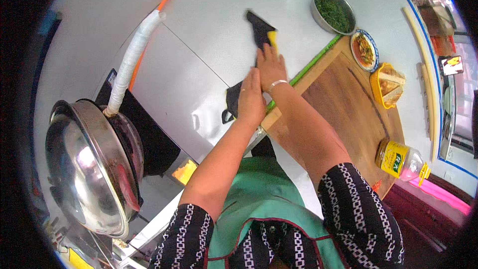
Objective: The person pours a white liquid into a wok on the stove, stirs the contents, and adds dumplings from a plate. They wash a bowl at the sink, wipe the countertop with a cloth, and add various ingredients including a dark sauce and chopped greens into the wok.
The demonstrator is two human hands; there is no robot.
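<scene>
My left hand (252,100) and my right hand (272,67) are close together over the white counter (194,45), left of the wooden board. A black cloth (259,26) with a yellow patch shows beyond my right hand's fingertips. More black fabric with a small loop lies left of my left hand; whether it is one piece is hidden beneath the hands. The fingers of my left hand are stretched out side by side. Those of my right hand lie extended and slightly spread, a little blurred, with a light bracelet at the wrist.
Along the wooden board's (343,99) left edge runs a green strip (318,59). A metal bowl of chopped greens (332,11), a plate of food (364,50), a yellow basket of flat bread (388,85) and an oil bottle (402,160) line the right. Left stands a domed metal lid (84,164) near a wrapped pipe (130,62).
</scene>
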